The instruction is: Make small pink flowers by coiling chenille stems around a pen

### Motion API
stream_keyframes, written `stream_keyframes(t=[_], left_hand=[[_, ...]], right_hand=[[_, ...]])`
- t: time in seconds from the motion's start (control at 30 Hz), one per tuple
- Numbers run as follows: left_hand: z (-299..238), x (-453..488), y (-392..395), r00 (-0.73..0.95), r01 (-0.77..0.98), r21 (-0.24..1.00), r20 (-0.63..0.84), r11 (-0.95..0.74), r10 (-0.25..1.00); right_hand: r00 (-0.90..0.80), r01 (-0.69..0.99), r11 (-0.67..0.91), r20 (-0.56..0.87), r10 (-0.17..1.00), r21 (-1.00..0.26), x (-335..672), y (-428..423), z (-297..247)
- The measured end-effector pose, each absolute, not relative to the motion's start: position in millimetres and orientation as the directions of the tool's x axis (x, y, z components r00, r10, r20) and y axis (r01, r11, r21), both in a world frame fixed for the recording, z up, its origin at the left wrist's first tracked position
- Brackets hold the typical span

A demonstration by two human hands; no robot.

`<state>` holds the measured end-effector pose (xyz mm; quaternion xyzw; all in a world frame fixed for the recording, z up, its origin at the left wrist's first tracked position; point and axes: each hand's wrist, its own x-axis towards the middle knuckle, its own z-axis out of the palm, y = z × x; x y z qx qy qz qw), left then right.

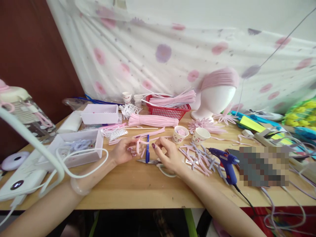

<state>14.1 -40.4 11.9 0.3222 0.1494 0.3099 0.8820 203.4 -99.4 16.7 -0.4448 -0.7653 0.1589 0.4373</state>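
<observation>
My left hand (127,150) is closed, pinching a short bent piece of pink pipe cleaner (143,142) between thumb and fingertips. My right hand (168,154) is closed too, its thumb and forefinger at the other end of this piece. Beneath and between the hands, a blue pen (147,152) lies on the wooden table (138,194). Scissors with pale handles (166,171) lie partly hidden under my right hand. Right of that hand is a pile of short pink and grey-blue pipe cleaner pieces (197,158). Behind it, a paper cup (180,134) holds small pink pieces.
A blue glue gun (225,163) with a black cord lies at the right. Farther back are a bundle of pink pipe cleaners (153,120), a red basket (172,112) and a white foam head (214,100). White trays (74,158) and a looping white cable (81,177) are at the left.
</observation>
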Motion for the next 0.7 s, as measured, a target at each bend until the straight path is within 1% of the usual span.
stream_keyframes(t=[0.03,0.1,0.17,0.23,0.43,0.6,0.7], left_hand=[[10,15,-41,0.774,-0.423,0.679,-0.074,0.6,0.629],[7,16,-43,0.785,-0.382,0.704,-0.096,0.599,0.612],[5,17,-44,0.781,-0.375,0.712,-0.103,0.594,0.616],[5,18,-45,0.775,-0.379,0.716,-0.102,0.587,0.624],[7,21,-47,0.773,-0.366,0.728,-0.108,0.58,0.625],[6,25,-52,0.758,-0.416,0.695,-0.091,0.587,0.646],[6,27,-53,0.749,-0.444,0.677,-0.078,0.587,0.658]], right_hand=[[-0.226,0.576,0.575,0.563,0.795,-0.581,204,-98,16],[-0.298,0.633,0.625,0.601,0.742,-0.457,205,-94,15],[-0.378,0.67,0.657,0.602,0.703,-0.347,206,-92,13],[-0.434,0.683,0.678,0.595,0.677,-0.272,206,-93,12],[-0.527,0.711,0.696,0.577,0.623,-0.102,204,-96,11],[-0.565,0.739,0.672,0.586,0.58,0.048,204,-95,11],[-0.582,0.726,0.684,0.586,0.563,0.063,205,-94,11]])
